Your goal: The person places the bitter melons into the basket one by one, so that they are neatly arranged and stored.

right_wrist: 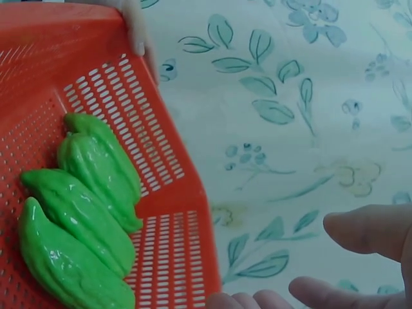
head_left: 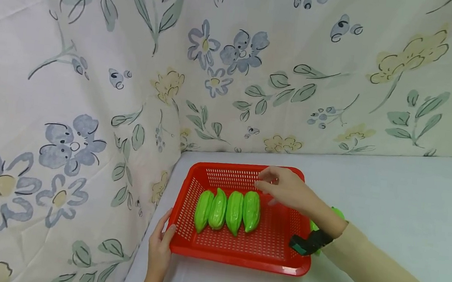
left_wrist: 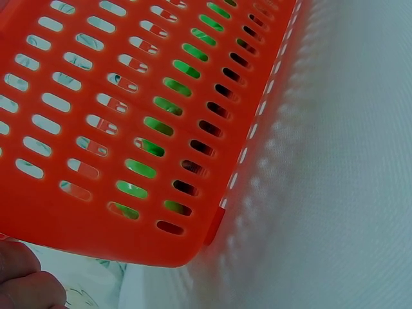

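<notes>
A red plastic basket [head_left: 238, 262] stands on the white table with several glossy, ridged green vegetables like bitter melons [head_left: 234, 211] side by side in its left half. My left hand [head_left: 160, 249] grips the basket's left rim; its curled fingers [left_wrist: 29, 283] show at that rim in the left wrist view. Above the back right part of the basket, my right hand [head_left: 287, 189] hovers with fingers loosely bent and nothing between them. In the right wrist view its thumb [right_wrist: 367, 228] is apart from the fingers, and the green vegetables [right_wrist: 80, 215] lie in the basket beyond.
More green vegetable [head_left: 338, 212] shows beside the basket's right side, mostly hidden behind my right forearm. White tablecloth [head_left: 408, 215] stretches to the right. A flower-patterned curtain [head_left: 225, 67] hangs behind the table and along its left.
</notes>
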A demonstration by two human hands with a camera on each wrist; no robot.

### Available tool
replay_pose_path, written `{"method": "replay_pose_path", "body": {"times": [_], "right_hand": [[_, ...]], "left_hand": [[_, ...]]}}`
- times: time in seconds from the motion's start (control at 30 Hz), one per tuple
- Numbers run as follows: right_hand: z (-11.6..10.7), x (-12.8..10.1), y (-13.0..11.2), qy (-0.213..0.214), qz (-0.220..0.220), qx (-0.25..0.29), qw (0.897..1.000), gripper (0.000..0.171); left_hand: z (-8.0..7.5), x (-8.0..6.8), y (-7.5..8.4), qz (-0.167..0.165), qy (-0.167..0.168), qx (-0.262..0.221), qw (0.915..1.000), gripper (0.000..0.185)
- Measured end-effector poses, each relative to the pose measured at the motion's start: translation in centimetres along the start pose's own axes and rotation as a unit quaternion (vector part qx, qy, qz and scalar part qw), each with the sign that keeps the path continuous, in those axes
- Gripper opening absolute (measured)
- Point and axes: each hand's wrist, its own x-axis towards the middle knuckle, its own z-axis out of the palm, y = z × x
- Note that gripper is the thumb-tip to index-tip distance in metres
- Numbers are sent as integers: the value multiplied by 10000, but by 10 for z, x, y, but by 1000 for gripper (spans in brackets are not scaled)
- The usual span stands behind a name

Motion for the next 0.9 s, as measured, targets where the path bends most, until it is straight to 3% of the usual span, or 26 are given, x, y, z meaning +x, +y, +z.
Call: {"method": "replay_pose_path", "body": {"times": [0.6, 0.9], "right_hand": [[-15, -6, 10, 33, 14, 166, 9999, 47], [-33, -22, 19, 170, -9, 258, 9995, 49]], "left_hand": [[0, 1, 1, 40, -1, -126, 9999, 48], [0, 0, 1, 6, -13, -81, 10000, 48]]}}
